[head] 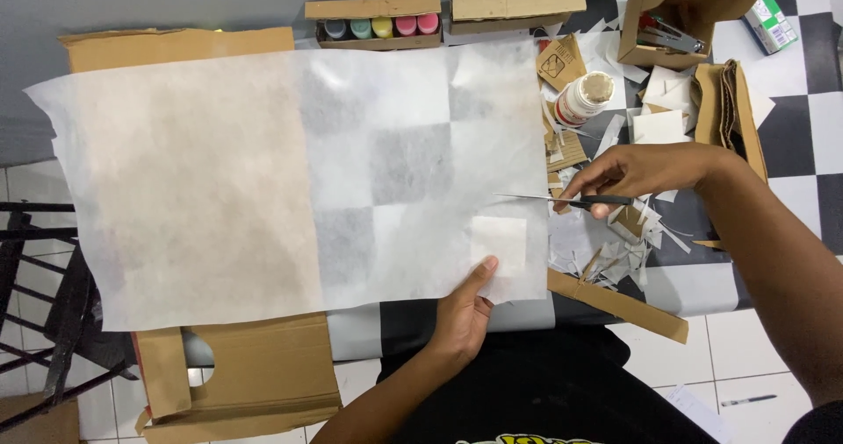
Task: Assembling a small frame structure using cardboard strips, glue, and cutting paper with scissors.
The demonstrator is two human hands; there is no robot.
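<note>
A large sheet of thin white paper [290,180] lies spread over a checkered table and a flat cardboard piece. My left hand [464,308] pinches the sheet's near edge, thumb on top, beside a small white square [499,244] that shows at the sheet's near right corner. My right hand [637,172] holds black-handled scissors [571,200] at the sheet's right edge, blades pointing left and just over the paper.
A box of coloured paint pots [378,27] and a closed cardboard box [516,7] sit at the back. A white glue bottle [584,97], cardboard scraps, paper offcuts and an open box [676,14] crowd the right side. A black metal frame [35,303] stands at left.
</note>
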